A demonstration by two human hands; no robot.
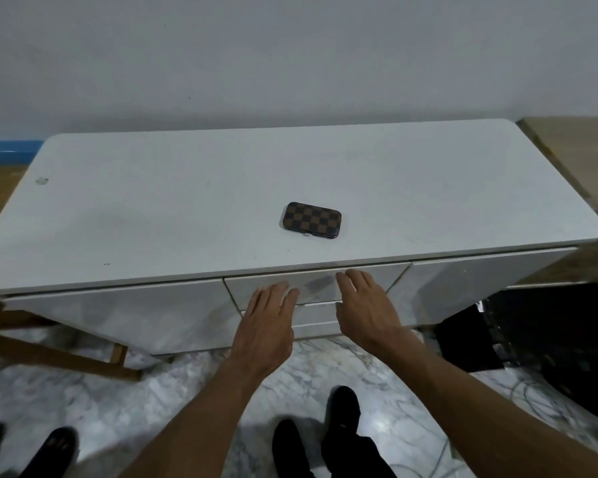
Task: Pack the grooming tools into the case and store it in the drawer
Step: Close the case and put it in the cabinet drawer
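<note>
A small brown checkered case [311, 221] lies shut and flat on the white cabinet top [187, 201], near the middle and a little back from the front edge. Below it is the upper middle drawer front [316, 281], which looks shut. My left hand [268, 319] reaches toward that drawer front with straight fingers, its fingertips at the lower left part. My right hand [365, 305] does the same at the right, fingertips near the drawer's top edge. Neither hand holds anything. No loose grooming tools are in view.
A second, lower drawer front [316, 320] sits under the first. A wooden frame [49, 350] stands at the left by the cabinet, and a black object [549, 343] with cables stands on the marble floor at the right. Dark shoes [342, 408] show below.
</note>
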